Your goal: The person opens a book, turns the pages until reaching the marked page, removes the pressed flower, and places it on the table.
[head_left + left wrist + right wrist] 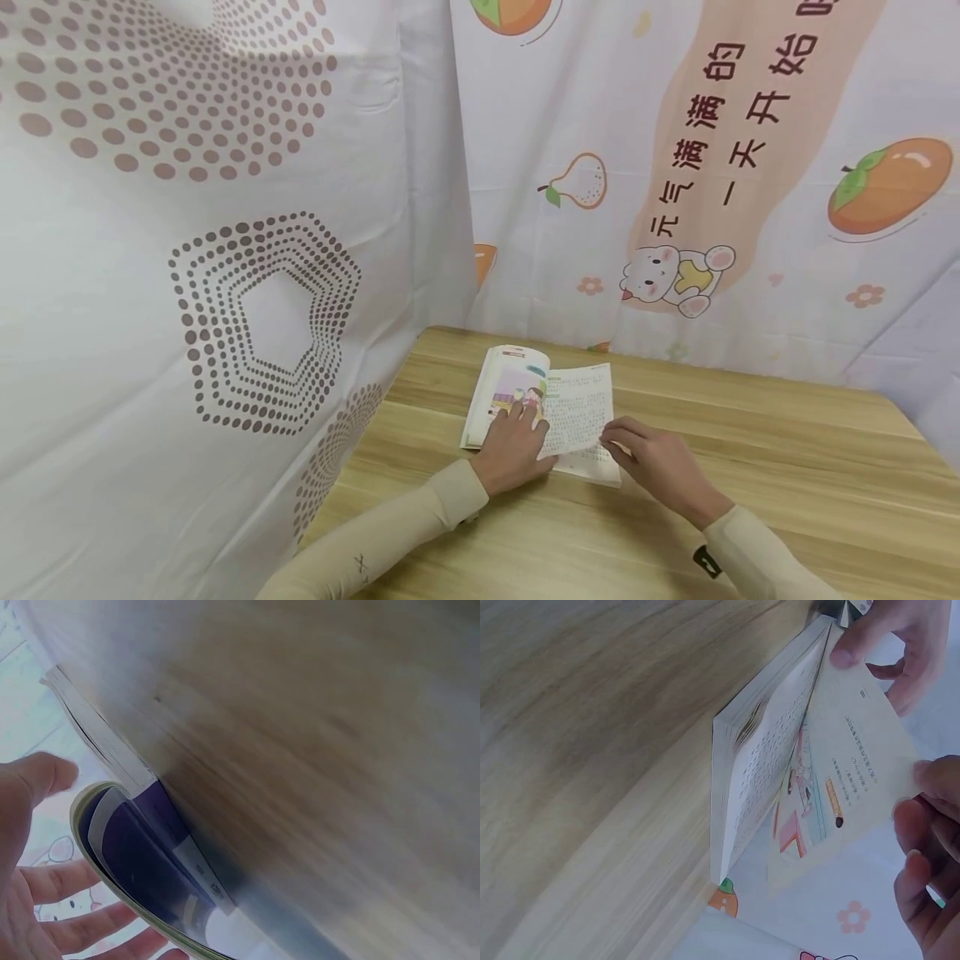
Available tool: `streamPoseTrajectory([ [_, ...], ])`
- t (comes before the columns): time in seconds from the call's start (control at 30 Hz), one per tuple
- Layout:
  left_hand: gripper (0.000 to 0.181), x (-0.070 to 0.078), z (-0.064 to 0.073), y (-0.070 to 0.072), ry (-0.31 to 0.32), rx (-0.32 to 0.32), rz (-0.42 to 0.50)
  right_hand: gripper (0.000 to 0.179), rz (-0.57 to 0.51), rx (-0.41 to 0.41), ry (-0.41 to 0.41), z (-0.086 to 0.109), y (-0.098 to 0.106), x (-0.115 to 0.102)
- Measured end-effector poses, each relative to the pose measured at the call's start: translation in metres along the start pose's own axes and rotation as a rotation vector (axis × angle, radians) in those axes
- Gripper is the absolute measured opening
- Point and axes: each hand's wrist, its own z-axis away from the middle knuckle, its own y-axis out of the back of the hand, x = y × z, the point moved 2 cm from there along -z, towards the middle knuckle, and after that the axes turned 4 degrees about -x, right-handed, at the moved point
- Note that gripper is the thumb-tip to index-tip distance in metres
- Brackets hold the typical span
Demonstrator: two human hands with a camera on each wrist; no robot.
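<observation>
An open book lies on the wooden table, with a colour picture on its left side and dense text on its right. My left hand rests on the left page, fingers spread over the picture. In the left wrist view, that hand's fingers lie along the curved-up half of the book. Between thumb and fingertips, my right hand pinches the outer edge of one page. This page stands lifted off the pages beneath, and its underside shows a picture and some text.
The wooden table reaches out to the right of the book. A white cloth with dotted patterns hangs at the left, close to the table edge. Behind the table hangs a printed cloth with fruit and writing.
</observation>
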Motion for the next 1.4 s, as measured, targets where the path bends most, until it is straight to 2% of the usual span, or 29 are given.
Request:
streamPoseTrajectory([
  [0.1, 0.044, 0.0, 0.0, 0.001, 0.009, 0.019, 0.006, 0.048, -0.008, 0.049, -0.006, -0.001, 0.001, 0.0],
  [0.2, 0.036, -0.001, 0.0, 0.002, 0.002, 0.032, -0.02, 0.045, -0.04, 0.092, -0.021, -0.001, 0.002, 0.0],
  [0.33, 0.043, -0.003, 0.0, 0.005, 0.003, 0.032, -0.074, 0.031, -0.061, 0.091, -0.031, 0.004, 0.002, 0.003],
  [0.43, 0.05, -0.006, 0.0, 0.007, 0.019, 0.051, -0.088, 0.017, -0.034, 0.016, -0.052, 0.012, -0.002, 0.006],
  [0.57, 0.057, -0.01, -0.001, 0.009, 0.061, 0.115, -0.05, 0.029, 0.031, -0.16, -0.129, 0.026, -0.013, 0.009],
  [0.63, 0.062, -0.013, -0.001, 0.01, 0.07, 0.173, -0.006, 0.028, 0.042, -0.261, -0.177, 0.033, -0.017, 0.008],
  [0.7, 0.067, -0.015, -0.001, 0.01, 0.063, 0.24, 0.042, 0.025, 0.044, -0.329, -0.212, 0.038, -0.018, 0.007],
  [0.8, 0.074, -0.018, 0.0, 0.012, 0.047, 0.325, 0.106, 0.02, 0.042, -0.384, -0.234, 0.042, -0.018, 0.005],
  [0.9, 0.074, -0.02, -0.001, 0.014, 0.047, 0.351, 0.128, 0.017, 0.046, -0.392, -0.224, 0.044, -0.018, 0.006],
  [1.0, 0.061, -0.021, -0.001, 0.015, 0.05, 0.349, 0.116, 0.013, 0.035, -0.402, -0.226, 0.044, -0.019, 0.007],
  [1.17, 0.027, -0.022, -0.002, 0.018, 0.059, 0.278, 0.03, 0.007, 0.026, -0.382, -0.22, 0.044, -0.019, 0.006],
  [1.27, 0.023, -0.021, -0.001, 0.018, 0.045, 0.213, -0.004, 0.006, 0.032, -0.35, -0.185, 0.043, -0.018, 0.004],
  [1.4, 0.021, -0.018, 0.0, 0.015, -0.008, 0.123, 0.005, 0.008, 0.05, -0.316, -0.14, 0.042, -0.018, 0.003],
])
